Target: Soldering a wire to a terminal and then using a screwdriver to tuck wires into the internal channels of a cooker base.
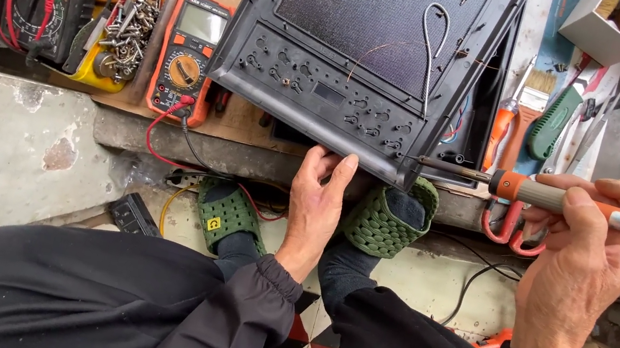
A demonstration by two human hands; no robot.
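A black plastic appliance panel [369,32] with a mesh face and rows of button holes lies tilted on the low bench. My left hand [318,201] grips its near edge from below. My right hand [586,248] holds an orange and wooden soldering iron [568,203], whose metal tip points left at the panel's near right corner. A thin white wire loop [433,39] lies on the mesh.
An orange multimeter [188,55] with red and black leads sits left of the panel, beside a yellow tray of screws [127,31] and an analogue meter [34,2]. Red-handled scissors [510,222], a brush and screwdrivers lie right. My feet in green sandals [386,221] rest below.
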